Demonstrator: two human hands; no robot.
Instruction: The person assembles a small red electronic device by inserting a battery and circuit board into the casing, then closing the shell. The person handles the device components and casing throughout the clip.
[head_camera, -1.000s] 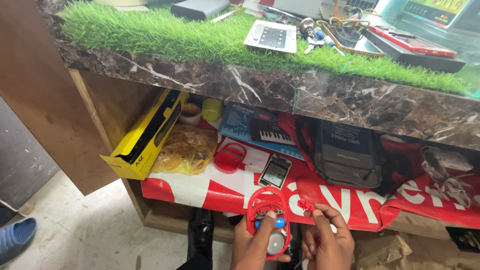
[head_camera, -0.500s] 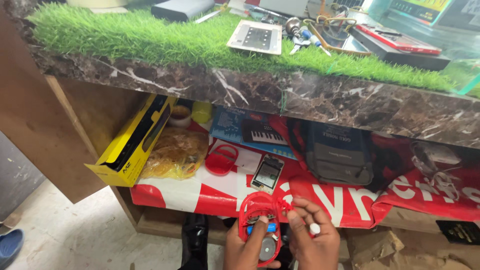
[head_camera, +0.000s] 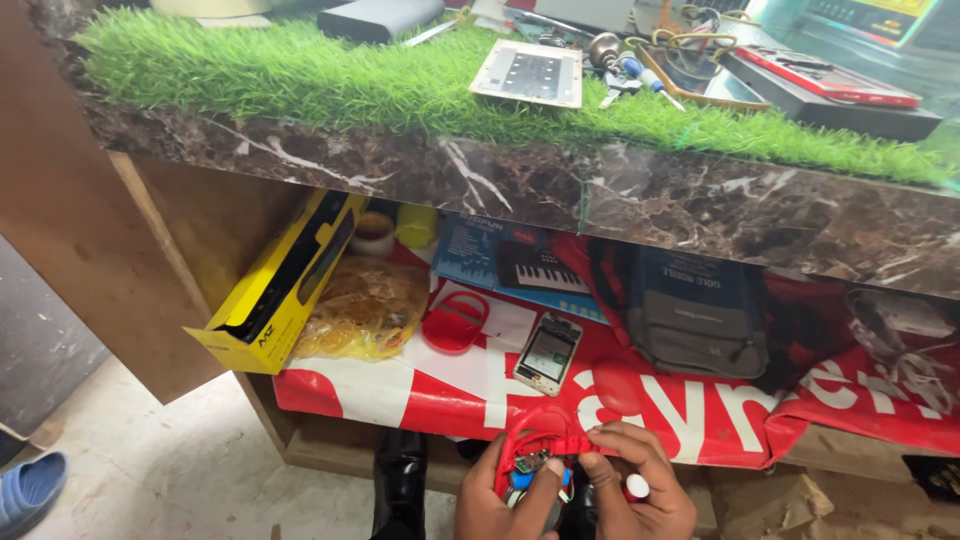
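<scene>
My left hand (head_camera: 500, 495) cups a small red plastic holder (head_camera: 540, 440) with tiny parts inside, low in the frame in front of the shelf edge. My right hand (head_camera: 630, 480) pinches the holder's red rim with thumb and forefinger and also carries a small white-tipped piece (head_camera: 637, 487) between its fingers. Both hands sit just below the red and white banner (head_camera: 700, 420) that covers the lower shelf. Just above the hands, a bare phone body (head_camera: 548, 353) lies on the banner.
On the shelf are a yellow box (head_camera: 280, 290), a bag of rubber bands (head_camera: 365, 305), a red lid (head_camera: 455, 322), a keyboard box (head_camera: 520, 262) and a grey pouch (head_camera: 695, 315). The marble counter (head_camera: 600, 195) carries a grass mat (head_camera: 300, 75), a phone frame (head_camera: 530, 73), tools.
The view has shifted left and down, so my hands sit lower in frame. My right hand moved from beside the holder onto its rim.
</scene>
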